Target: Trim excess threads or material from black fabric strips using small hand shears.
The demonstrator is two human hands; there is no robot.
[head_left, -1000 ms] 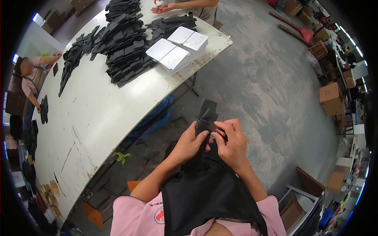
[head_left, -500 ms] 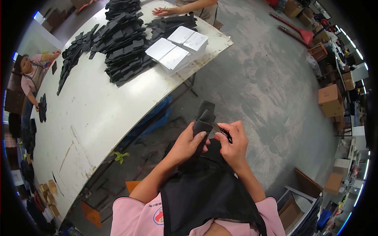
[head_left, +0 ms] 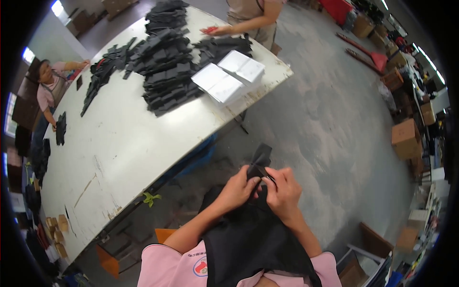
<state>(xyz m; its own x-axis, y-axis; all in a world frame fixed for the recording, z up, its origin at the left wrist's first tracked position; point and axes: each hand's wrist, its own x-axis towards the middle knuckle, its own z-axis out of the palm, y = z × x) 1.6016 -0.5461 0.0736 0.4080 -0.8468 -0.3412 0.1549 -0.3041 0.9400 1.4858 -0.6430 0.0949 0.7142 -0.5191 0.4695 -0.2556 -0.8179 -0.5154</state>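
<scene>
My left hand (head_left: 236, 190) is closed around a small folded piece of black cloth (head_left: 261, 155), pinching it between thumb and fingers above my lap. The cloth's upper end sticks out beyond the fingers, bunched where I grip it. Close beside it, my right hand (head_left: 285, 193) is shut on small black thread snips (head_left: 269, 177), mostly hidden by the fingers. Their tip meets the cloth near my left thumb; whether the blades are apart is too small to tell.
A long white table (head_left: 129, 158) stands to my left, bearing piles of black cloth pieces (head_left: 167, 71) and stacks of white cards (head_left: 229, 76). One co-worker (head_left: 52, 88) is at its far left, another (head_left: 251, 19) at its far end. Cardboard boxes (head_left: 406, 136) line the right side.
My hands have come closer together, and the snips have moved onto the cloth near the left thumb. The cloth is more bunched. The whole view has shifted slightly.
</scene>
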